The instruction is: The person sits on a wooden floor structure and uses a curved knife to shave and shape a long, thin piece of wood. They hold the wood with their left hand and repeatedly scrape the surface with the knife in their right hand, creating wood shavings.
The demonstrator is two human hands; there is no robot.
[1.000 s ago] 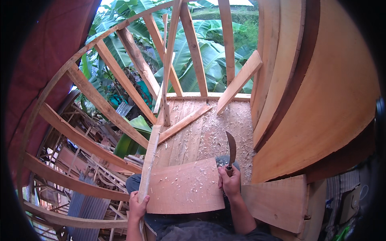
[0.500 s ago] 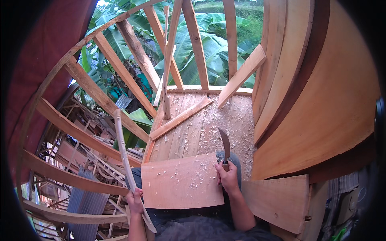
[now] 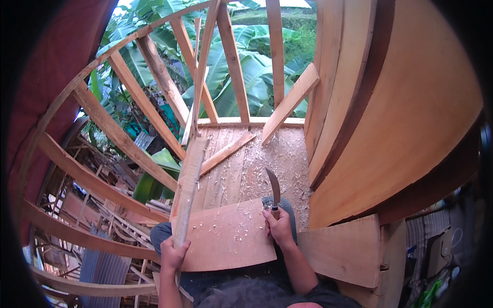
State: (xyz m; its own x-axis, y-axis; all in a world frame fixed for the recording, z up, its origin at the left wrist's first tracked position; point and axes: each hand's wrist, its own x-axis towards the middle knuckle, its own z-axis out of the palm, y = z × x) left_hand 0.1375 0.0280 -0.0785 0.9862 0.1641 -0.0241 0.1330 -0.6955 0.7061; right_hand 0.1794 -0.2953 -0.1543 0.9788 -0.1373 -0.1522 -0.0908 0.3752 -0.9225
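Left hand (image 3: 173, 255) clenched round the foot of a long pale wooden slat (image 3: 188, 191) held upright beside a shaving-strewn board (image 3: 228, 237) across the lap, right hand (image 3: 280, 229) gripping a curved knife (image 3: 273, 188), blade up.

Floor: a plank floor (image 3: 231, 169) is running from the person's knees out to the open timber frame.
Shavings: pale wood shavings (image 3: 287, 164) are lying scattered over the planks, thickest toward the right.
Loose strip: a narrow wooden strip (image 3: 226, 153) is lying slantwise on the planks.
Brace: a broader slanting board (image 3: 290, 102) is standing with its lower end on the floor near the far edge.
Boards: big pale boards (image 3: 354, 133) are leaning at the right edge.
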